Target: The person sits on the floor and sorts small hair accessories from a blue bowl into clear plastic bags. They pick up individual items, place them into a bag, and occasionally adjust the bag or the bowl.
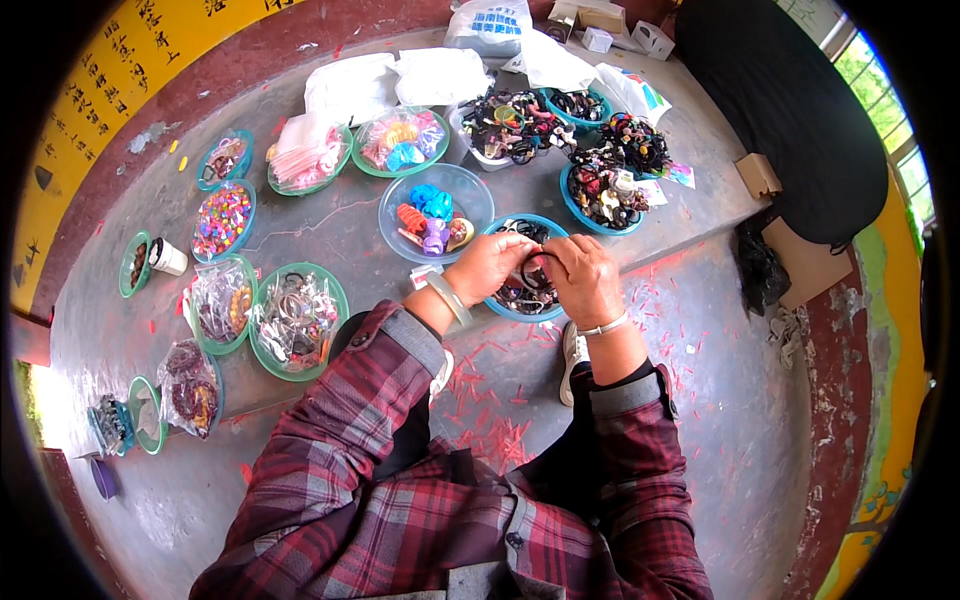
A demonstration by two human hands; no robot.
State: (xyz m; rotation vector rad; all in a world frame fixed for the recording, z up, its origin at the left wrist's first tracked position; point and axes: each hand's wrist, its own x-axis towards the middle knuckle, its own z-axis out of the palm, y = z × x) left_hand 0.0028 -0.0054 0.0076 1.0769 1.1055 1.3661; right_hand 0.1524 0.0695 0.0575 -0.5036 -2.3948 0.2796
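Observation:
Both hands meet over a blue bowl point(522, 317) filled with dark hair ties and small ornaments. A black hair tie point(529, 277) forms a loop between them. My left hand point(490, 264) is closed, its fingertips pinching the loop's left side. On the other side my right hand point(588, 280) is closed too, thumb and fingers gripping the loop. Some fingertips are hidden behind the hands. Just beyond my left hand, a clear bowl point(392, 240) holds blue, orange and purple pieces.
Several bowls of beads and bagged trinkets stand left, including a green bowl point(262, 358). Heaps of hair ties point(510, 125) lie ahead, beside white bags point(350, 85). Red scraps point(490, 440) litter the floor between my shoes. A black cloth point(790, 110) covers something at right.

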